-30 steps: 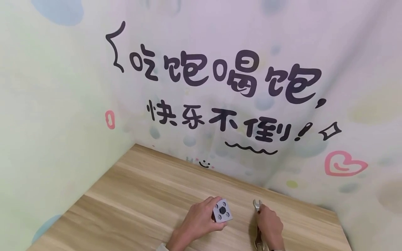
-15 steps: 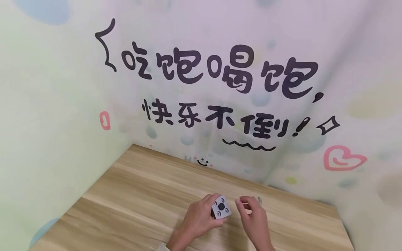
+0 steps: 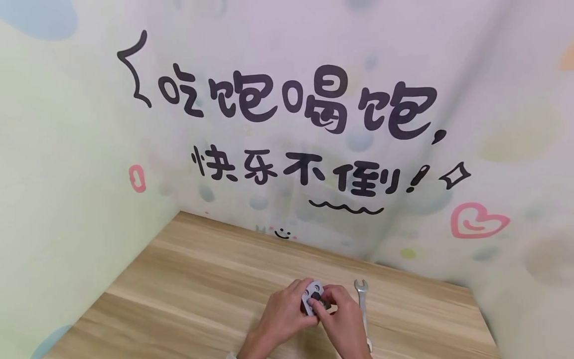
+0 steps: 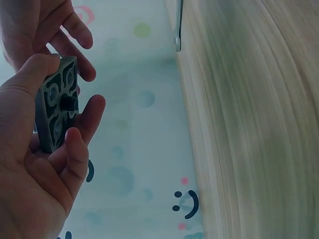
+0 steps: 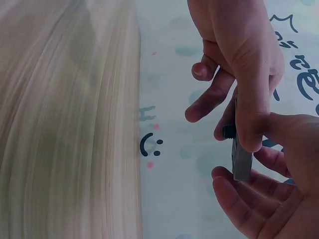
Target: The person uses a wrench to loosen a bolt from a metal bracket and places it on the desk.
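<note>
Plate (image 3: 312,294) in left grip (image 3: 287,314) (upright)

Right hand (image 3: 343,319) is covering most of the grey block (image 3: 312,294); wrench (image 3: 362,304) handle is hiding behind it; both forearms are running off frame.

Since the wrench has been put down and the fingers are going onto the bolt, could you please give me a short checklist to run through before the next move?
1. Small grey square plate with round holes gripped by the left hand: ok.
2. Black bolt seated in the plate's centre: ok.
3. Right hand fingers on the bolt: ok.
4. Silver open-ended metal wrench lying free on the light wooden table, beside the right hand: ok.
5. Bolt tightness: cannot tell.
</note>
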{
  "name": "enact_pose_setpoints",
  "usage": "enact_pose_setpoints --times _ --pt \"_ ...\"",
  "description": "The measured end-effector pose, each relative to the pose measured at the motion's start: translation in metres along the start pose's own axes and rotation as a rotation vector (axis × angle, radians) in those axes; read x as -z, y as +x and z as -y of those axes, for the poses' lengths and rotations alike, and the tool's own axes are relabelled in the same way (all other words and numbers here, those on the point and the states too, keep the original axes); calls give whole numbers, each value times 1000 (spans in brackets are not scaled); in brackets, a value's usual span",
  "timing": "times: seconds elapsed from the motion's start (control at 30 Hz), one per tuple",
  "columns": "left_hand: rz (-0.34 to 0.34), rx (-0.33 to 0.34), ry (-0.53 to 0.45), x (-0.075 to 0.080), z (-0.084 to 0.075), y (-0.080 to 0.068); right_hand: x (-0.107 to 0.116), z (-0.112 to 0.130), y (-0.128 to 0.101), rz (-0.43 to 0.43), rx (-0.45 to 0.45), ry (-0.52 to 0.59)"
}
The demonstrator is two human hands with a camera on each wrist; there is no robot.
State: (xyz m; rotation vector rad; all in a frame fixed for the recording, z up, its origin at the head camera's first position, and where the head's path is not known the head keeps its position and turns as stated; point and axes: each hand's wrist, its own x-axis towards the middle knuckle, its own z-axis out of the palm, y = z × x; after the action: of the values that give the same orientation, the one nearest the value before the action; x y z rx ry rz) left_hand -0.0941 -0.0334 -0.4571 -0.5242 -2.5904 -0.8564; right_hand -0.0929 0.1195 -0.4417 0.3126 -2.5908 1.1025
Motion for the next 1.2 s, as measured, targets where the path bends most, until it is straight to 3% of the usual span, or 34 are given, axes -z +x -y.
enact_pose_setpoints --times 0.3,0.6,0.87,1.0,1.2 --pt "-28 -2 -12 2 -1 -6 -1 1 -4 -8 37 25" --pt "-14 -4 -51 1 -2 -9 4 2 -5 18 5 25" --pt "20 15 -65 2 -2 -6 5 -2 -4 -6 100 3" --pt "8 -10 -55 2 -3 -3 7 -3 -3 -2 111 10" --pt "-17 -52 -41 1 -2 -1 8 -2 -3 22 59 43"
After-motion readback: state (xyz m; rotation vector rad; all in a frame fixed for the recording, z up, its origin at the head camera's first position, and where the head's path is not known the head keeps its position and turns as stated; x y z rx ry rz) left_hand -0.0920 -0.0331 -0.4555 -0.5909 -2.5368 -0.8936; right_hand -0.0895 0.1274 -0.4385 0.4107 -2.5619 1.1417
